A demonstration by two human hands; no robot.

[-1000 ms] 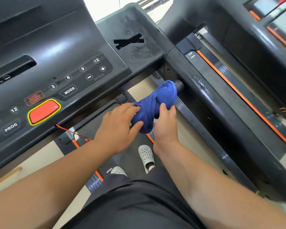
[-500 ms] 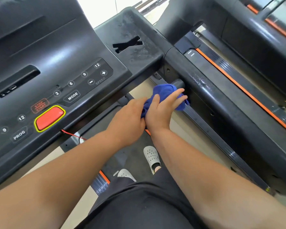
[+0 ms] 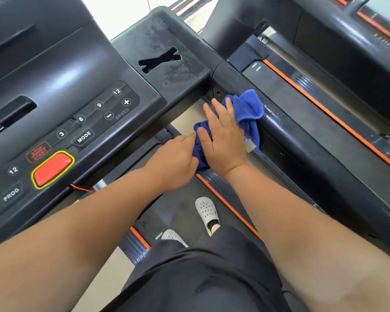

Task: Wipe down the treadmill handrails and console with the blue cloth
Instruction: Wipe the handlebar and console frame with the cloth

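Blue cloth lies bunched on the black handrail, right where the rail meets the console — part sits on top, part hangs down the near side. My right hand lies flat on it, fingers straight and a bit spread, pressing it to the rail. My left hand is just beside, fingers curled on the cloth's lower end. Wet streaks shine on the rail past the cloth. On the console I see a red button — and below, a white shoe on the belt.
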